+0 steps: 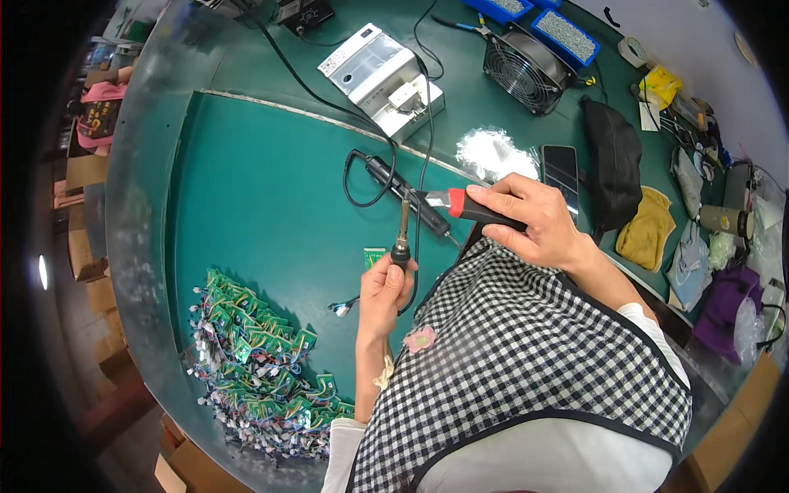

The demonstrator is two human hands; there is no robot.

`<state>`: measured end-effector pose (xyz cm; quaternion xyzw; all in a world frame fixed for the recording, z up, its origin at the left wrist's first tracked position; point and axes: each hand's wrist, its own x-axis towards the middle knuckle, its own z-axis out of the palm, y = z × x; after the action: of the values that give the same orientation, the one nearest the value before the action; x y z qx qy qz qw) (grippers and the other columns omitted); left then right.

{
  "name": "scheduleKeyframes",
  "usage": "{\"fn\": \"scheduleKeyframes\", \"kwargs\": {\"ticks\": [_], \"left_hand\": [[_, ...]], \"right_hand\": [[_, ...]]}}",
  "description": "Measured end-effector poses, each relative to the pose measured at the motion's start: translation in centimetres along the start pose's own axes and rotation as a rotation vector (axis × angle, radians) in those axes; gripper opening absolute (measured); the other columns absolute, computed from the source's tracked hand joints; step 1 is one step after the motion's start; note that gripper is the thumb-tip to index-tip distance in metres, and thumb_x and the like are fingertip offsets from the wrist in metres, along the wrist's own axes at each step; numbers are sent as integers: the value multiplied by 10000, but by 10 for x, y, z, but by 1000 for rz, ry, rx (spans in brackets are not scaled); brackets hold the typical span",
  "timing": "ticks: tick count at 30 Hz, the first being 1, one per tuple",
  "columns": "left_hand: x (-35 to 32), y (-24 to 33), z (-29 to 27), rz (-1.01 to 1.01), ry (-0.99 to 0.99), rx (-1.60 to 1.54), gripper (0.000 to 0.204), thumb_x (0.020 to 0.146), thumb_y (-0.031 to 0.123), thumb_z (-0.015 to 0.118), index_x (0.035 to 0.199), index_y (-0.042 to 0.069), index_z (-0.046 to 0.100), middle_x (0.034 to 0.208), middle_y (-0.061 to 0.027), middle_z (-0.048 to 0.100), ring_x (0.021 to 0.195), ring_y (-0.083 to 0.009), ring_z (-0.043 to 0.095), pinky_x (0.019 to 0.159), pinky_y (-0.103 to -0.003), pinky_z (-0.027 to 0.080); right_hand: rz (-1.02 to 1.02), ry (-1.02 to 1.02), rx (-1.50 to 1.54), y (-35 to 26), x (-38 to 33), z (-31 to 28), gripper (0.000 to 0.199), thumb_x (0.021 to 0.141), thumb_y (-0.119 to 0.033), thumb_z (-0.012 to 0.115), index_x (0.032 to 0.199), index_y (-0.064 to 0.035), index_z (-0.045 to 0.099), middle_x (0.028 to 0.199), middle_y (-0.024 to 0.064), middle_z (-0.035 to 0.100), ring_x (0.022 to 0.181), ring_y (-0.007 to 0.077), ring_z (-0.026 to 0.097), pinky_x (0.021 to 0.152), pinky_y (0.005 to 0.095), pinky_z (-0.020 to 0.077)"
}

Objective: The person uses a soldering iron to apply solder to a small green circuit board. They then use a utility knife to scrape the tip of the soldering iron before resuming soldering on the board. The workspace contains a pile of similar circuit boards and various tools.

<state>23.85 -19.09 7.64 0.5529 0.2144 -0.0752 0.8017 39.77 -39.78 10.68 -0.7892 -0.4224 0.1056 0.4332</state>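
My left hand [382, 300] is closed around the dark handle of a soldering iron [402, 232], which stands nearly upright with its metal tip away from me. In my right hand [538, 226] is a utility knife with a red and black handle [485, 212]. Its blade end points left, close to the iron's tip; whether they touch I cannot tell. Beneath both lies a black cylindrical tool [382, 171] with a cable. A small green circuit board [374, 255] shows just beyond my left hand, and a white wire connector [340, 310] lies to its left.
Many wired circuit boards [263, 353] are heaped at the left. Beyond my hands are a white-and-grey powered device [378, 78], a black fan [526, 70], blue trays [565, 37] and a pile of clear plastic bits [496, 154]. A phone [560, 177] and black pouch [611, 164] lie right.
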Motion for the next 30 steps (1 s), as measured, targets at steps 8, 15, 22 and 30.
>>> {"fn": "scheduleKeyframes", "kwargs": {"ticks": [8, 15, 22, 30], "left_hand": [[-2, -2, 0, 7, -32, -19, 383, 890, 378, 488, 914, -2, 529, 537, 57, 368, 423, -13, 266, 378, -175, 181], [-4, -3, 6, -20, -49, -17, 411, 882, 395, 494, 912, -14, 522, 526, 53, 364, 415, -19, 254, 376, -188, 174], [-2, -3, -3, 12, -19, 0, 420, 879, 405, 491, 908, -14, 509, 509, 40, 356, 397, -29, 249, 367, -194, 167], [-4, -1, 1, 8, -4, 6, 412, 881, 401, 495, 905, -9, 530, 522, 61, 356, 416, -9, 251, 376, -181, 169]], "right_hand": [[11, 69, 20, 4, -2, 8, 456, 701, -187, 645, 1147, -126, 574, 790, 80, 556, 643, 226, 533, 560, 310, 430], [166, 74, -69, 21, -8, 18, 431, 725, -195, 637, 1142, -106, 572, 779, 94, 555, 649, 238, 540, 568, 321, 435], [-34, 32, 78, -3, 0, 3, 480, 678, -137, 659, 1144, -58, 567, 820, 126, 571, 654, 224, 537, 577, 297, 432], [-31, 32, 84, -2, 1, 5, 493, 663, -131, 668, 1142, -63, 570, 831, 125, 576, 646, 222, 538, 570, 297, 434]]}}
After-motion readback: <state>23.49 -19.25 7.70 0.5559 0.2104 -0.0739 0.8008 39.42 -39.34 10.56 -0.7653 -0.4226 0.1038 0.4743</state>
